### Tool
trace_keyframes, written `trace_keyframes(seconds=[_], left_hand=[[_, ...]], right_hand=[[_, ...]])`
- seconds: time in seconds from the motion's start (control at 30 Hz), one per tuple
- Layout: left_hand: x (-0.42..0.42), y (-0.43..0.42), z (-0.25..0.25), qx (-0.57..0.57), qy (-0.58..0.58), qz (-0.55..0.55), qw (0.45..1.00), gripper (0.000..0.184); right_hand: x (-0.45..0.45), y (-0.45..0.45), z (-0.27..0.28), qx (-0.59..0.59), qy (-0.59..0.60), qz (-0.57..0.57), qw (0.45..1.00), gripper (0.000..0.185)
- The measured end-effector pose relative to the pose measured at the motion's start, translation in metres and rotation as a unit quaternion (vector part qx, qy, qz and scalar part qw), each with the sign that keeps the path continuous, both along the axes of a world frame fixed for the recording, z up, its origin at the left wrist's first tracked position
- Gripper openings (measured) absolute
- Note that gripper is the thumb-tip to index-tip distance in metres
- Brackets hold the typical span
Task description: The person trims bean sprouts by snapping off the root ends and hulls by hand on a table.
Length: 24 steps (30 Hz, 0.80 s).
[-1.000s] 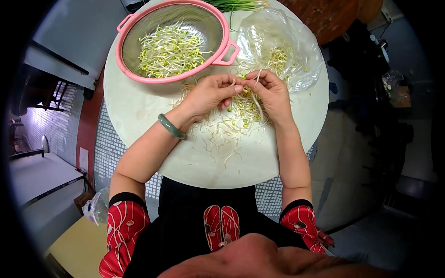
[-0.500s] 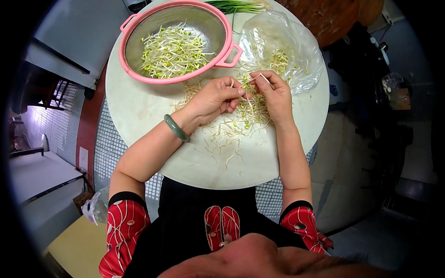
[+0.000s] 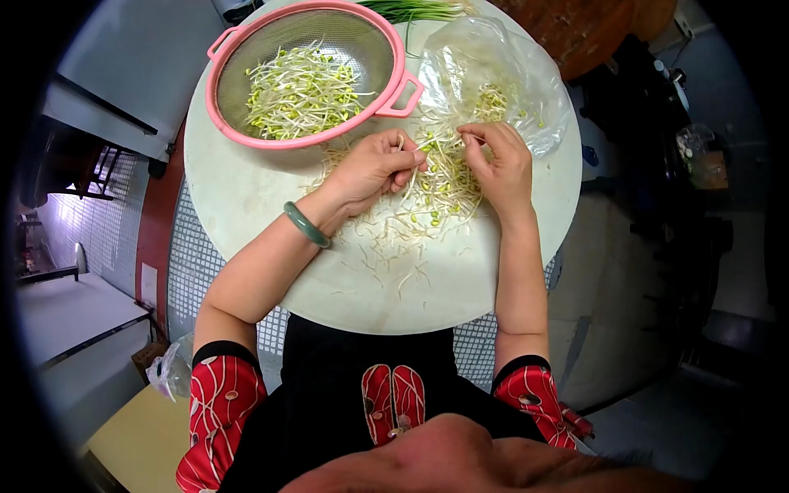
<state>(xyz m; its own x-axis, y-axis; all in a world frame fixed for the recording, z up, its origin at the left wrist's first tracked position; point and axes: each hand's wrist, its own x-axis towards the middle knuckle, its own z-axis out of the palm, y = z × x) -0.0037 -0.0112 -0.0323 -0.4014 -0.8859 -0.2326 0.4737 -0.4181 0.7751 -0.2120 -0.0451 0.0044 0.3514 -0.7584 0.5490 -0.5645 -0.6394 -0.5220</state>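
Observation:
My left hand [image 3: 380, 168], with a green bangle on its wrist, is pinched closed on a bean sprout [image 3: 401, 141]. Its fingertips are just left of a loose pile of bean sprouts [image 3: 448, 185] with yellow-green heads. Over the upper right of that pile is my right hand [image 3: 498, 163], thumb and fingertips bent together; whatever they pinch is too small to make out. Thin root ends [image 3: 394, 261] lie scattered below the pile. Beyond my left hand stands a pink-rimmed strainer [image 3: 300, 143] holding a heap of bean sprouts [image 3: 300, 92].
A clear plastic bag [image 3: 542, 90] with some sprouts in it lies right of the strainer. Green onions [image 3: 411, 10] are at the far edge of the round white table [image 3: 411, 308]. Another table [image 3: 123, 444] stands at lower left.
My right hand has moved a little right, away from my left hand. My left hand has shifted slightly left, still pinched. The whole view has shifted slightly.

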Motion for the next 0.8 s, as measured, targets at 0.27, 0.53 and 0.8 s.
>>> trace_keyframes(seconds=[0.27,0.53,0.8], left_hand=[[-0.001,0.0,0.001,0.009,0.007,0.059,0.998,0.009],[0.0,-0.001,0.002,-0.02,0.058,0.106,0.992,0.007],[-0.005,0.001,0.003,-0.04,0.101,0.141,0.984,0.009]], right_hand=[[0.0,0.012,-0.002,0.306,-0.055,0.127,0.942,0.017],[0.003,0.012,-0.003,0.367,-0.035,0.111,0.923,0.021],[-0.002,0.009,-0.01,0.429,-0.078,0.119,0.892,0.018]])
